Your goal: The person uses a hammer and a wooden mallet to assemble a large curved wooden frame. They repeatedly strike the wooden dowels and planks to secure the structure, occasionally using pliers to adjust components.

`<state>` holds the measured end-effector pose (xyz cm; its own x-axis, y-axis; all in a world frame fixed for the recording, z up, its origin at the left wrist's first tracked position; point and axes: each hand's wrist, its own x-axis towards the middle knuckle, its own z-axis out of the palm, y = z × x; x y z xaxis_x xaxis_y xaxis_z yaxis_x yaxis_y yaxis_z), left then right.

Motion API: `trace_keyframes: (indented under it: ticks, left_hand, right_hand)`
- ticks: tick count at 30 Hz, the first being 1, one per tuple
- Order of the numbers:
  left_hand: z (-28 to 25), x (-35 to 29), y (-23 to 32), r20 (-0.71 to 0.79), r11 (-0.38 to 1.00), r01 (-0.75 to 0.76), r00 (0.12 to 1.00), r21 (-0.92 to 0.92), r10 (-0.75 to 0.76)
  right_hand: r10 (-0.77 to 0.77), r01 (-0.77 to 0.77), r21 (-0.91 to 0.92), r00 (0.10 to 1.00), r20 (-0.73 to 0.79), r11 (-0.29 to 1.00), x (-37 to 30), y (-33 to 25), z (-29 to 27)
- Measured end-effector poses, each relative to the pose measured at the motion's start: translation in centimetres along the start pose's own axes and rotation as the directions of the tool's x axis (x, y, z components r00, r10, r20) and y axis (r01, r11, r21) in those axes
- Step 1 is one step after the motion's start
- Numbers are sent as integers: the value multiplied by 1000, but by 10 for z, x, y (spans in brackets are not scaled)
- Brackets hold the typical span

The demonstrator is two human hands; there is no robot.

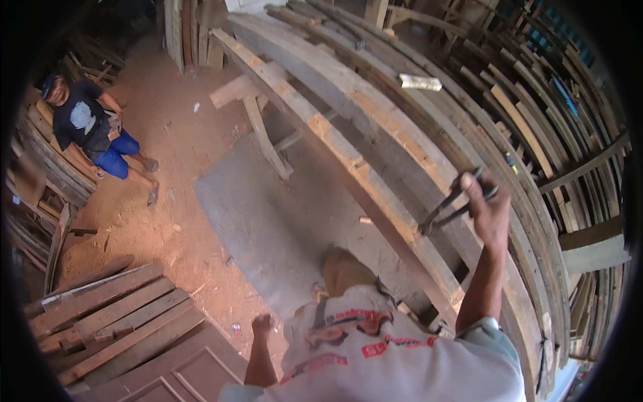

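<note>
Two-handled pincers (442,209) are held down at a beam (335,142)

Nearest, the left hand (262,326) is held low beside the body, apart from the beam, its fingers curled in and nothing seen in them. Ahead and to the right, the pincers are held by the right hand (483,197), its fingers closed around the handles. The handles are spread, and the tool's head is set at the beam's upper face; whatever is gripped there is too small to be made out.

The beam is laid slantwise across the view in front of the body. If the tips were to slip, the wood could be scarred, or the knuckles struck against the neighbouring thick grey timber (378,104); a shallow bite or a sideways pull would be the likely cause. The fingers could also be pinched if the handles were closed suddenly.

Farther along, a wooden trestle (260,130) is seen by the beam, near its far end. Should the beam be levered hard, it might be rocked or shifted, as no clamp is seen on it. On the timbers beyond, a pale offcut (420,82) is left loose and could be knocked off by a jolt. At the far left, a co-worker (87,124) is seen, well apart from the tool.
</note>
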<state>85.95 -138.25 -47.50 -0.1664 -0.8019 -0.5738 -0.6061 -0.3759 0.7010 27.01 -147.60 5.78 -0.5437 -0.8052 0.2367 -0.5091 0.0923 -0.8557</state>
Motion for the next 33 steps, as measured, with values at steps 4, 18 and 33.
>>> trace_keyframes:
  ticks: [4, 18, 33]
  left_hand:
    - [-43, 79, 33, 118, 729, 300, 950, -615, -291]
    - [-161, 235, 250, -108, 876, 189, 959, -444, -262]
    - [-287, 418, 699, -404, 838, -496, 735, 227, 544]
  right_hand:
    - [-63, 31, -176, 982, -177, 984, 67, 12, 14]
    - [-196, -12, -667, 952, -236, 745, 278, 264, 20]
    - [268, -362, -594, 932, -243, 719, 262, 222, 111]
